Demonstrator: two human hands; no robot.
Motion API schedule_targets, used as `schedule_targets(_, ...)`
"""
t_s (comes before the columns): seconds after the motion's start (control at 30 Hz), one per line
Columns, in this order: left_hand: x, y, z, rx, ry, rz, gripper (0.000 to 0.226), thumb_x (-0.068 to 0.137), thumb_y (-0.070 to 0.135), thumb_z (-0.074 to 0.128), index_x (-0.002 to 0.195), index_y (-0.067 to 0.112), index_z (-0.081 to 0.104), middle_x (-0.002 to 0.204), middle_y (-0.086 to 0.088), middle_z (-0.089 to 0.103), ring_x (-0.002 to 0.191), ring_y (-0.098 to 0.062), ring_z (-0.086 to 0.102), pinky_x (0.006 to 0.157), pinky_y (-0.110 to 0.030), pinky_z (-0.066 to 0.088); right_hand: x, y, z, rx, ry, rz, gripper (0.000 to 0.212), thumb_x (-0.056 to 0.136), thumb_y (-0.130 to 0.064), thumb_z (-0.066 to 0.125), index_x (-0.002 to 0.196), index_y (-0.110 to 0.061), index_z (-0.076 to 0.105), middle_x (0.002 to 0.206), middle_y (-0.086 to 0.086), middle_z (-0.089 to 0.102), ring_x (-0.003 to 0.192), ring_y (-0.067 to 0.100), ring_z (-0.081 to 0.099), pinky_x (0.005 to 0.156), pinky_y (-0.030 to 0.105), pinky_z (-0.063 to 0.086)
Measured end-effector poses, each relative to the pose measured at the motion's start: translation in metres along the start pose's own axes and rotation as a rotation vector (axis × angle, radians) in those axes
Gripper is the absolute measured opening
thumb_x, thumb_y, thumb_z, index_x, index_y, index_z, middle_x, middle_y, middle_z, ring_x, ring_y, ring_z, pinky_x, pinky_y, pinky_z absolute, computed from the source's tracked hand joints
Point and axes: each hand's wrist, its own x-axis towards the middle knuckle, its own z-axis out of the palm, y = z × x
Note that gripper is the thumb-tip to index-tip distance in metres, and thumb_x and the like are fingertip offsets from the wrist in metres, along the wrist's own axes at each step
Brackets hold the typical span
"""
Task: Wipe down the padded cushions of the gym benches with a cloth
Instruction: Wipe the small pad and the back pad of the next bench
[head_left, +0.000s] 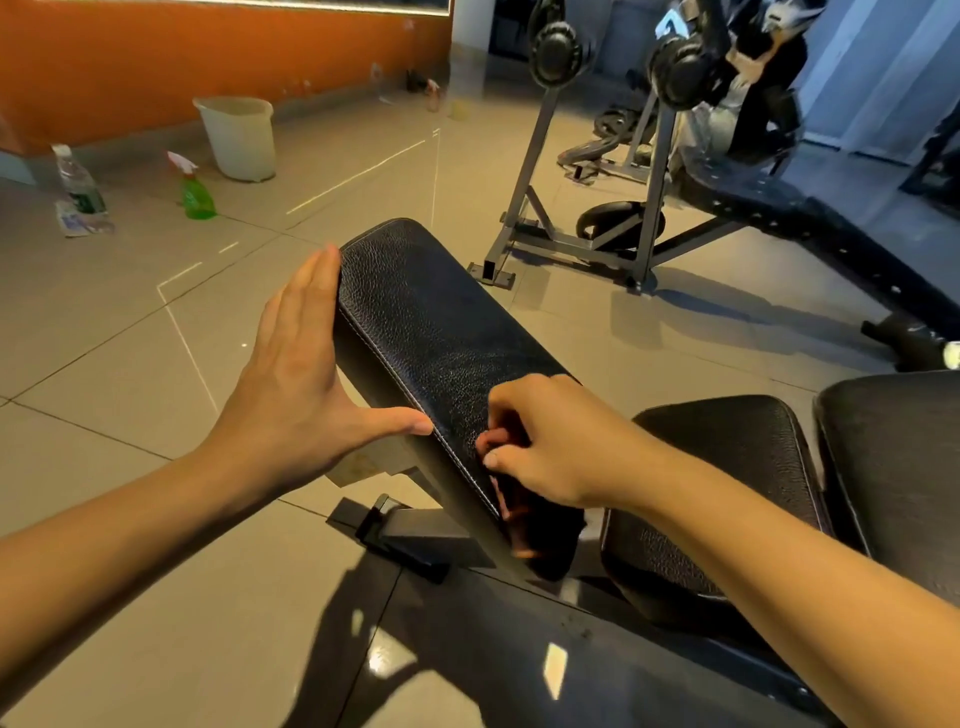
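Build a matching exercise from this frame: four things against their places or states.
1 white plastic bucket
2 green spray bottle
3 clear plastic water bottle
4 left hand

A open, fingers straight, at the black leather bench cushion's edge
B floor, by the orange wall
C floor, farthest left
D floor, between water bottle and bucket

Pairs: 1-B; 2-D; 3-C; 4-A

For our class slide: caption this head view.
Left hand flat against a black bench cushion; right hand curled on top.

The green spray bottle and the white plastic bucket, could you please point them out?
Green spray bottle (198, 200): head view, on its green body.
White plastic bucket (240, 140): head view, on its front wall.
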Motion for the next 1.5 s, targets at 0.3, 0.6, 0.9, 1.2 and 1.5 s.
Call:
schedule_targets(0.3, 0.000, 0.001, -0.002, -0.005, -0.005, -0.005, 0.151, 0.045, 0.079, 0.076, 0.163, 0.024, -0.001, 0.170, 0.000, 0.009, 0.155, -0.023, 0.011, 0.124, -0.045, 0.018, 0.022, 0.045, -0.006, -0.223, 0.145, 0.317, 0.012, 0.095, -0.021, 0.064, 0.101, -0.011, 0.066, 0.099, 0.012, 0.069, 0.089, 0.029, 0.063, 0.078, 0.040, 0.055)
schedule_targets(0.6, 0.001, 0.001, 0.000, -0.007, -0.010, -0.014, 0.151, 0.044, 0.078, 0.076, 0.163, 0.024, 0.000, 0.170, 0.000, 0.008, 0.156, -0.021, 0.009, 0.123, -0.038, 0.013, 0.032, 0.051, -0.009, -0.115, 0.190, 0.288, 0.011, 0.098, -0.025, 0.063, 0.101, -0.015, 0.068, 0.091, 0.002, 0.068, 0.087, 0.021, 0.063, 0.078, 0.037, 0.054)
schedule_targets(0.9, 0.000, 0.002, -0.002, 0.007, -0.003, -0.011, 0.150, 0.045, 0.078, 0.075, 0.163, 0.022, 0.001, 0.170, -0.002, 0.010, 0.155, -0.023, 0.011, 0.123, -0.045, 0.018, 0.021, -0.006, -0.001, 0.090, 0.201, -0.017, 0.010, 0.098, -0.030, 0.063, 0.101, -0.024, 0.071, 0.098, -0.007, 0.070, 0.094, 0.015, 0.064, 0.081, 0.035, 0.054)
schedule_targets(1.2, 0.000, 0.001, -0.001, -0.016, -0.013, -0.017, 0.150, 0.046, 0.079, 0.076, 0.163, 0.025, -0.002, 0.170, 0.001, 0.008, 0.155, -0.021, 0.010, 0.124, -0.044, 0.018, 0.041, 0.052, -0.004, -0.095, 0.270, 0.362, 0.017, 0.097, -0.026, 0.065, 0.104, -0.012, 0.070, 0.095, 0.004, 0.070, 0.088, 0.021, 0.063, 0.079, 0.037, 0.053)
schedule_targets(1.5, 0.001, 0.002, -0.001, -0.008, -0.006, -0.009, 0.150, 0.046, 0.079, 0.074, 0.163, 0.023, -0.001, 0.170, -0.001, 0.008, 0.156, -0.020, 0.009, 0.125, -0.042, 0.015, 0.040, 0.048, -0.005, -0.059, 0.283, 0.274, 0.015, 0.096, -0.032, 0.065, 0.099, -0.017, 0.070, 0.100, 0.004, 0.072, 0.093, 0.024, 0.064, 0.083, 0.040, 0.054)
